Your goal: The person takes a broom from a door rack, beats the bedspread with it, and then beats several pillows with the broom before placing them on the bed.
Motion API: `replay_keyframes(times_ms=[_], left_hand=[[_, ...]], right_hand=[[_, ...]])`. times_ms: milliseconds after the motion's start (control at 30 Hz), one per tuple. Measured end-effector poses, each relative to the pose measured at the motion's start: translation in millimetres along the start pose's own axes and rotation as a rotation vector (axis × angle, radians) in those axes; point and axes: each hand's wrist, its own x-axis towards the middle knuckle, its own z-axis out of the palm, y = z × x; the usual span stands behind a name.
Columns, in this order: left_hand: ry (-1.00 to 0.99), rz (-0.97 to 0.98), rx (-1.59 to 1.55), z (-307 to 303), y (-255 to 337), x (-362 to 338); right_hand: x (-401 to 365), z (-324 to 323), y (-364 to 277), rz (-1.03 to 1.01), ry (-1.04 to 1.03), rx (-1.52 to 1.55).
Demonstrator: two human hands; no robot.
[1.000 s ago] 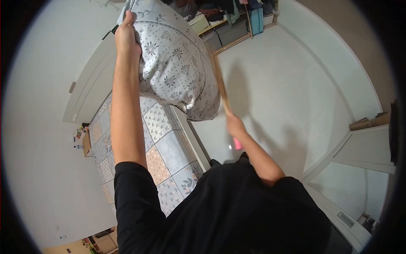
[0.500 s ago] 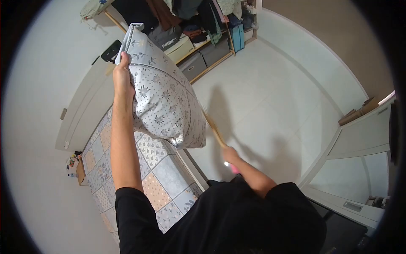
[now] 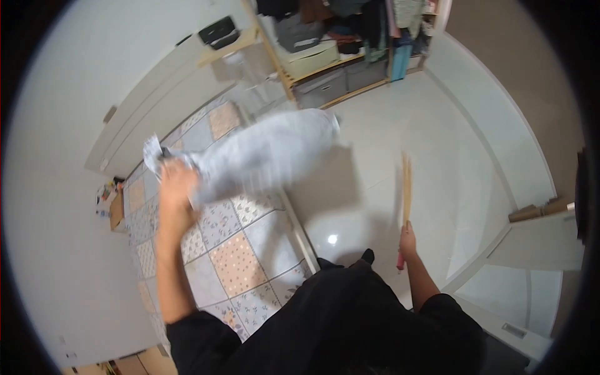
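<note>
My left hand (image 3: 177, 187) is closed round the gathered end of a pillow (image 3: 269, 150) in a pale printed pillowcase. The pillow is smeared by motion and hangs in the air, stretched out to the right over the bed's edge. Lower down on the right, my right hand (image 3: 408, 242) grips a thin tan bundle that looks like a hand broom (image 3: 407, 187) with a pinkish-red handle. Its long bristles point away from me over the floor, apart from the pillow. Under my left arm lies the bed (image 3: 237, 262) with its patchwork-patterned cover.
Ahead is an open wooden rack (image 3: 350, 91) with clothes, grey boxes and a blue case (image 3: 400, 62). A black item (image 3: 219, 32) sits on a small shelf behind the headboard (image 3: 150, 106). Pale tiled floor (image 3: 369, 206) lies right of the bed; a white cabinet (image 3: 531, 250) stands at far right.
The pillow has swung from upright to nearly level, and my left hand has dropped lower. My right hand has moved right, taking the broom away from the pillow. The view has shifted too.
</note>
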Motion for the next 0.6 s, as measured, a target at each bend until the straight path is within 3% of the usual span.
replay_keyframes(times_ms=[33, 100, 133, 200, 300, 367, 400, 467, 500, 567, 600], left_hand=[[-0.127, -0.076, -0.040, -9, 8, -45], [-0.258, -0.265, -0.051, 8, 14, -143], [-0.338, -0.346, -0.056, 15, 19, -185], [-0.402, -0.425, -0.007, 39, 17, -266], [-0.414, -0.625, 0.040, 85, 24, -389], [-0.693, -0.801, 0.081, 112, 25, -451], [-0.694, -0.823, 0.075, 137, 33, -501], [-0.917, -1.645, -0.381, 188, 52, -578], [-0.913, -1.654, -0.403, 202, 61, -579], [0.172, -2.047, -0.798, 238, 71, -569], [0.174, -2.041, -0.818, 248, 66, -568]], right_hand=[[9, 3, 13, -0.005, -0.032, -0.015], [31, 8, 55, -0.484, 0.160, -0.353], [34, 4, 42, -0.504, 0.122, -0.373], [29, -21, 19, -0.237, -0.045, -0.387], [45, -40, -6, -0.148, -0.096, -0.462], [38, -45, -68, -0.065, -0.157, -0.474], [25, -45, -94, 0.025, -0.179, -0.436], [23, -47, -118, 0.003, -0.178, -0.443], [23, -51, -128, -0.038, -0.205, -0.451], [21, -51, -155, -0.086, -0.219, -0.459], [2, -47, -177, -0.046, -0.196, -0.456]])
